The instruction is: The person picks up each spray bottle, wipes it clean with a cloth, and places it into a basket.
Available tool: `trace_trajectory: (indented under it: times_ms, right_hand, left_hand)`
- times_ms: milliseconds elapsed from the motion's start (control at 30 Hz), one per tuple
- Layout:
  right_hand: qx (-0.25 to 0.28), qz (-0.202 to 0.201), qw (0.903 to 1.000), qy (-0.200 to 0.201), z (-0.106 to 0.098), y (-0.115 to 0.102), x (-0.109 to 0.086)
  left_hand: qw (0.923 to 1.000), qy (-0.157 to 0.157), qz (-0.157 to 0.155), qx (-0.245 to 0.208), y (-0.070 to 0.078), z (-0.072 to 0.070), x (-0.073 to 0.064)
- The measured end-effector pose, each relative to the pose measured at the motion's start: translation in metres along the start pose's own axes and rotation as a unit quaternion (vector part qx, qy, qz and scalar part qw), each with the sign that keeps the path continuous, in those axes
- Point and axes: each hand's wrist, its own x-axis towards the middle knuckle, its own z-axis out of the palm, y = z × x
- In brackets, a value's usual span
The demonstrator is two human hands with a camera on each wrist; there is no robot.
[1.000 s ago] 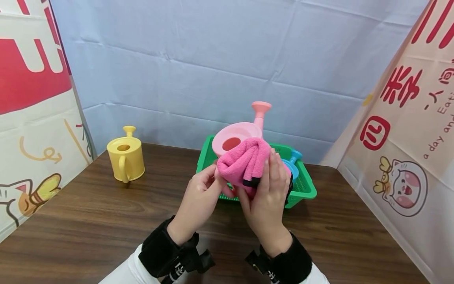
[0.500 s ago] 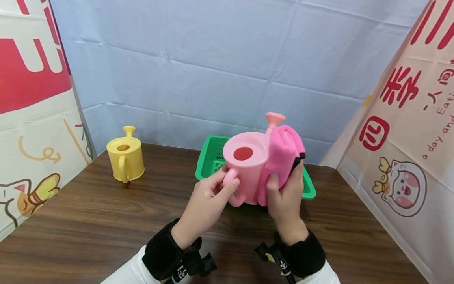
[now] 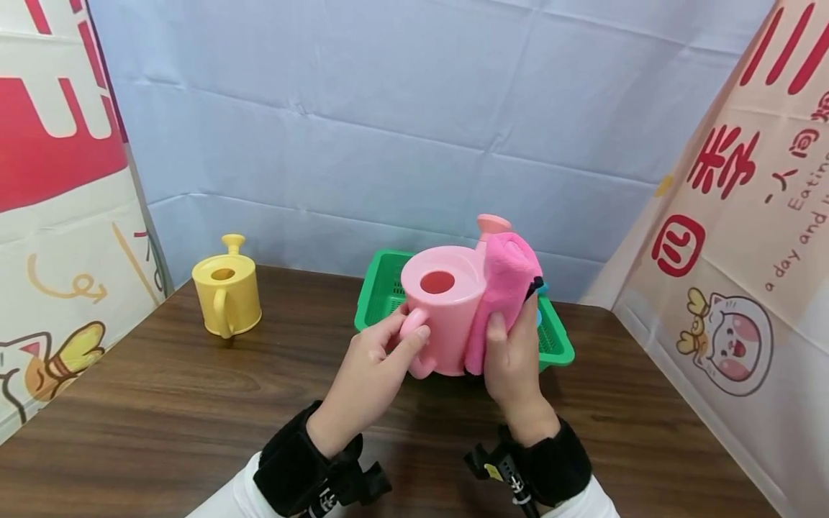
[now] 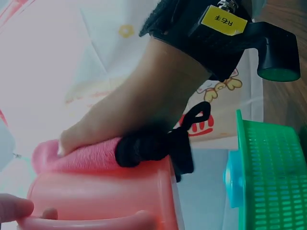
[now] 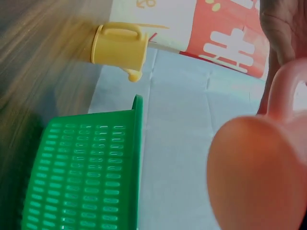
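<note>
In the head view a pink watering can is held up in front of the green basket, its spout pointing to the back right. My left hand pinches the can's handle between thumb and fingers. My right hand grips a folded pink cloth and presses it against the can's right side, partly covering the spout. The left wrist view shows the cloth's black edging and black loop beside the can's wall. The right hand's far fingers are hidden behind the cloth.
A green perforated basket stands behind the can on the wooden table. A blue thing sits inside it. The yellow watering can stands upright at the back left. Printed cloths hang at both sides.
The left hand has moved from the cloth onto the can's handle. The right hand has carried the cloth from the can's front to its right side. The can has come lower, exposing its body.
</note>
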Motion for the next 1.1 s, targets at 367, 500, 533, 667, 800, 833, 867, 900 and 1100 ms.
trace_trajectory:
  times_ms: [367, 500, 533, 667, 800, 833, 867, 900, 1100]
  right_hand:
    - [-0.243, -0.196, 0.9501, 0.001, 0.021, -0.016, -0.009]
    - [-0.256, -0.208, 0.9440, 0.005, 0.024, -0.017, -0.011]
    - [-0.255, -0.204, 0.9452, 0.008, 0.024, -0.017, -0.011]
    - [-0.241, -0.186, 0.9523, 0.019, 0.020, -0.018, -0.009]
    - [-0.216, -0.154, 0.9638, 0.026, 0.014, -0.019, -0.005]
    - [-0.205, -0.143, 0.9679, 0.027, 0.013, -0.018, -0.003]
    - [-0.187, -0.132, 0.9731, 0.029, 0.011, -0.018, -0.002]
    - [-0.167, -0.121, 0.9779, 0.035, 0.010, -0.017, -0.001]
    - [-0.023, -0.051, 0.9978, 0.036, 0.001, -0.001, -0.001]
  left_hand:
    - [0.9996, -0.006, -0.025, -0.013, -0.004, -0.005, 0.004]
    - [0.9992, -0.009, -0.031, -0.022, -0.005, -0.004, 0.005]
    - [0.9992, -0.011, -0.030, -0.022, -0.005, -0.004, 0.005]
    - [0.9992, -0.026, -0.021, -0.023, -0.003, -0.002, 0.005]
    - [0.9993, -0.029, -0.018, -0.013, -0.001, -0.001, 0.005]
    - [0.9994, -0.029, -0.017, -0.010, -0.001, -0.001, 0.004]
    - [0.9994, -0.029, -0.018, -0.005, -0.001, -0.001, 0.004]
    - [0.9994, -0.028, -0.019, -0.001, -0.001, 0.000, 0.004]
    - [0.9997, -0.023, -0.006, 0.009, 0.001, 0.002, 0.000]
